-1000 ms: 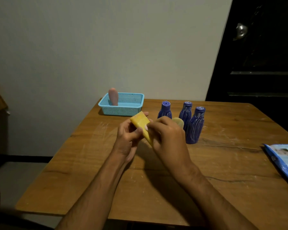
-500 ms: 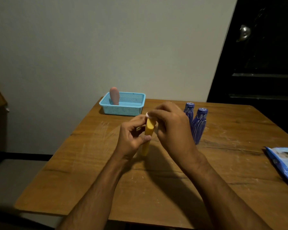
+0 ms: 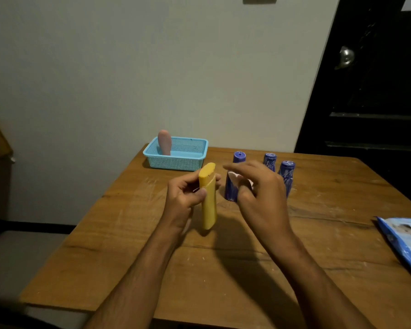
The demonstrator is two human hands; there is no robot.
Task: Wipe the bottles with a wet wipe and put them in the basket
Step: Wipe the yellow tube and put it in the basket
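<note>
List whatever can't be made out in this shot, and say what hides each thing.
- Wet wipe, head view: mostly covered by the right hand; only a white fold shows.
- Nearest blue bottle: its right side is behind that hand.
- Pink bottle: base hidden by the basket wall.
- Blue packet: cut off by the right edge; print too small to read.
- Yellow bottle: left side covered by left hand fingers.

You're in a plain room of a home. A scuffed wooden table (image 3: 318, 233) stands against a bare painted wall (image 3: 128, 67), and right of the table is a dark door (image 3: 377, 91) with a round metal knob (image 3: 347, 57).
</note>
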